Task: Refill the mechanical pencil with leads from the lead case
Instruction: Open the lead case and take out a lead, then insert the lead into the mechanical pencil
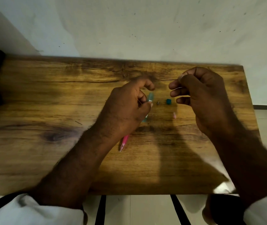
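Two hands work above the wooden table, head view only, somewhat motion-blurred. Left hand curls shut around the pink mechanical pencil, tip end poking out below the wrist toward the near edge; likely held with the open back end up so a lead can drop in, though that end is hidden by the fingers. Right hand pinches a thin lead between thumb and forefinger, other fingers loosely folded; the lead points left toward the left hand, not yet at the pencil. Translucent blue-green lead case lies on the table just beside the left hand, partly behind it. Teal cap, small grey piece and small pink part sit apart between the hands, apparently set aside for reassembly.
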